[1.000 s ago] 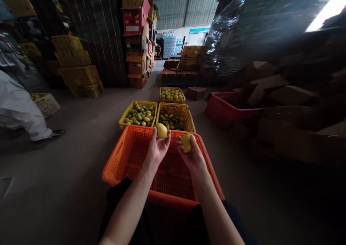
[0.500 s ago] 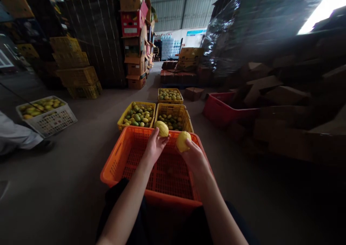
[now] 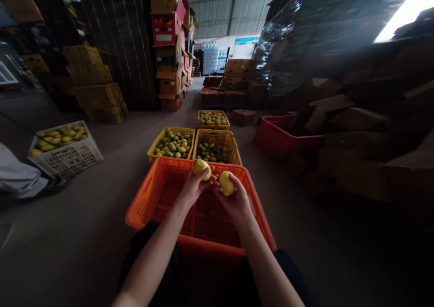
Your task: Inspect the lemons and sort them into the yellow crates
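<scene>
Two yellow fruits are held up over the orange crate [image 3: 136,213], one in each bare hand, with twelve o'clock lying straight ahead of the wearer. The left hand [image 3: 193,187] is half closed around the speckled fruit [image 3: 200,166], its thumb laid across the near side and its fingers reaching round toward three o'clock. The right hand [image 3: 239,204] is curled about as far around the plainer fruit [image 3: 225,185], thumb along the upper edge, fingers at the side toward nine o'clock. From the plainer fruit, the speckled one sits at ten o'clock, near but apart. The fingertips of both hands come close together between the fruits; whether they touch, I cannot tell.

Just beyond the orange crate, at eleven o'clock, stands a yellow crate [image 3: 152,152] heaped with green and yellow fruit. Beside it at twelve is a deeper-looking yellow crate [image 3: 233,148], filled lower, and behind that a smaller-looking one [image 3: 213,127], also loaded. At ten o'clock a white crate [image 3: 76,160] of yellowish fruit rests on the floor, next to a person's pale trouser leg [image 3: 16,173]. A red tub [image 3: 271,137] stands at one o'clock.
</scene>
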A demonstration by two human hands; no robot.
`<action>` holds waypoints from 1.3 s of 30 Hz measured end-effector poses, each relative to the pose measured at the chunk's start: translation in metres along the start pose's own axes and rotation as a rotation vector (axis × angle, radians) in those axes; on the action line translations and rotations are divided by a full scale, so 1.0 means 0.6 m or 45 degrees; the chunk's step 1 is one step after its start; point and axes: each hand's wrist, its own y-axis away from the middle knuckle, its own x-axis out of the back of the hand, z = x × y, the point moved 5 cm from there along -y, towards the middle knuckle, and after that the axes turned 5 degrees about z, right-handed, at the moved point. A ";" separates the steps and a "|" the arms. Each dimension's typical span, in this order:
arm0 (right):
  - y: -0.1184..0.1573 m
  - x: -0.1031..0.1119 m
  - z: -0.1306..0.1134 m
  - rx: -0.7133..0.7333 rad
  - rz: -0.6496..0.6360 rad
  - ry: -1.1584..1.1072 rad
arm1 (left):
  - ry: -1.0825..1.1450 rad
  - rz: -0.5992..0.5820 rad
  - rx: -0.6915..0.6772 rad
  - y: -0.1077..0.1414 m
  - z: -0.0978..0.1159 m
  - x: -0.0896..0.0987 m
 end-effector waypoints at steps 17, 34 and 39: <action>-0.031 -0.001 0.012 0.086 0.018 0.032 | 0.112 0.187 -0.055 -0.003 0.032 0.031; -0.006 -0.034 -0.016 1.060 0.006 0.937 | -0.552 0.165 -0.501 0.003 0.073 0.060; -0.001 -0.036 -0.016 1.397 -0.017 1.348 | -0.796 0.067 -0.679 0.010 0.076 0.052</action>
